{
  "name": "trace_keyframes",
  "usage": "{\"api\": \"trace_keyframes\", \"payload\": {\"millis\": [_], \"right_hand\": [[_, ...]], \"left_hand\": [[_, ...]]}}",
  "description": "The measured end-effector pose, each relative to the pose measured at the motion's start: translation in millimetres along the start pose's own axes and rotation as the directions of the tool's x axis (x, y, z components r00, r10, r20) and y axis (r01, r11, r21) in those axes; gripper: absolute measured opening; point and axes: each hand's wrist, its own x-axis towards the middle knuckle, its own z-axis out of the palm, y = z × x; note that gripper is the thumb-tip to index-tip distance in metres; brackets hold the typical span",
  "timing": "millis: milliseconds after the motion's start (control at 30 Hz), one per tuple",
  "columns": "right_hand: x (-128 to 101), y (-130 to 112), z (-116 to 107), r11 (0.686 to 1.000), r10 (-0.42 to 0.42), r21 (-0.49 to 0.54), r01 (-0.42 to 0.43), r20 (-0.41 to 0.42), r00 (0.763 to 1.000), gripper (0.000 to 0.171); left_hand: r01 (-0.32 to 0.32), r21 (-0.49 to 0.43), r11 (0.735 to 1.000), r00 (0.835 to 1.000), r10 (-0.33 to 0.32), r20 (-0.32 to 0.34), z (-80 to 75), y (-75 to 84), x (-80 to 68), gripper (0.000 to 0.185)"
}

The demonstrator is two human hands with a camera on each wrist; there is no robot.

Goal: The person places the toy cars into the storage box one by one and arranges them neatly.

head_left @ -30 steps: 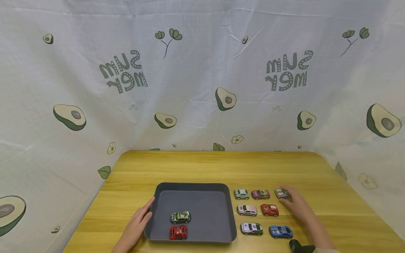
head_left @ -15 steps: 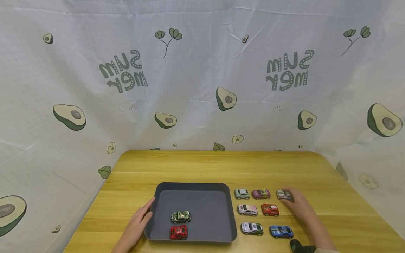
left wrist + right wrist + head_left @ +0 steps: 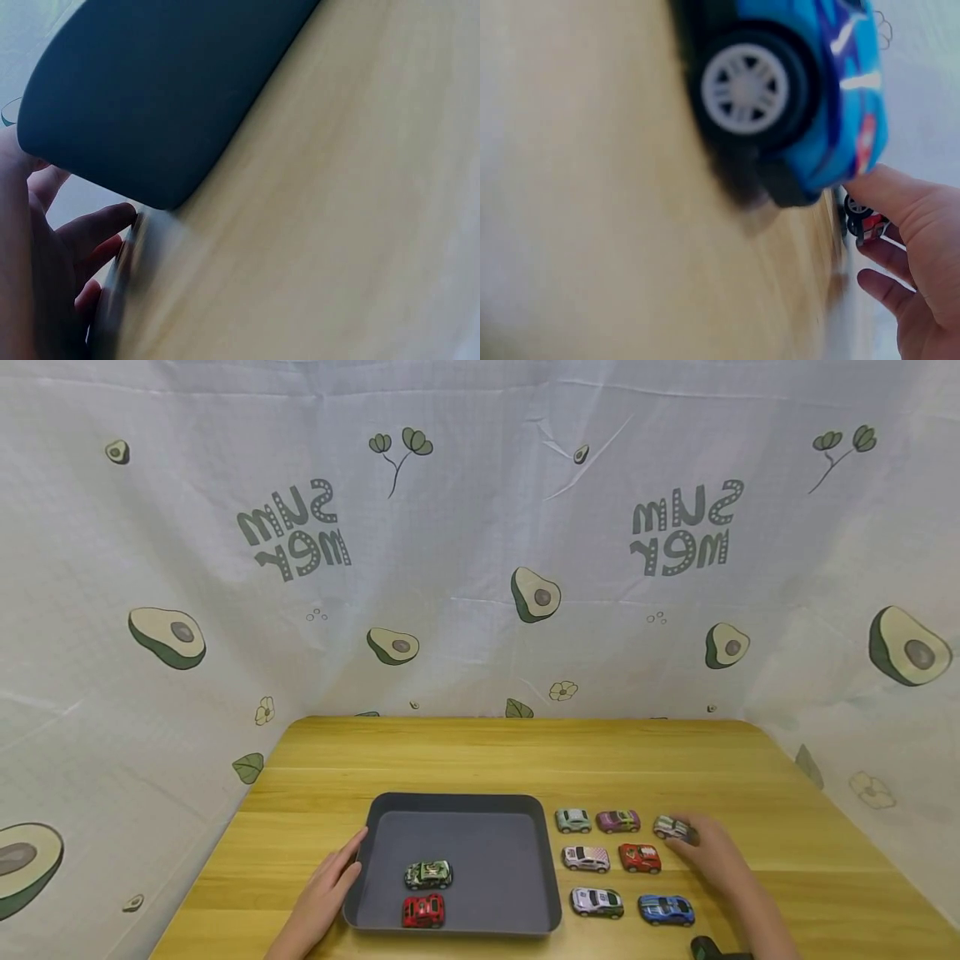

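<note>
Pinching the grey toy car (image 3: pixel 670 827) at the far right of the bench (image 3: pixel 465 752), my right hand (image 3: pixel 712 853) has its grip closed around it. My left hand (image 3: pixel 324 889) lies flat against the tray (image 3: pixel 457 803). Six cars stand between tray and hand, nearest the red car (image 3: pixel 640 857) and purple car (image 3: pixel 618 820).

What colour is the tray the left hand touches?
Dark grey tray; the head view shows it best.
</note>
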Motion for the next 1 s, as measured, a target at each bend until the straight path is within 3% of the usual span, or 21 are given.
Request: {"api": "trace_keyframes", "payload": {"millis": [300,667,1000], "right_hand": [[-5,-11,-7,0.998,0.059,0.026,-0.06,0.045,0.997,0.059],[-7,-43,-10,1.0,0.011,0.004,-0.011,0.013,1.0,0.055],[-8,-67,3,1.0,-0.026,-0.009,0.026,-0.008,1.0,0.053]], "left_hand": [[-0.002,0.002,1.0,1.0,0.002,0.002,0.8,0.2,0.1,0.044],[-0.007,0.002,1.0,1.0,0.007,0.0,1.2,0.0,-0.4,0.044],[-0.012,-0.009,1.0,1.0,0.012,-0.009,1.4,-1.0,0.1,0.044]]}}
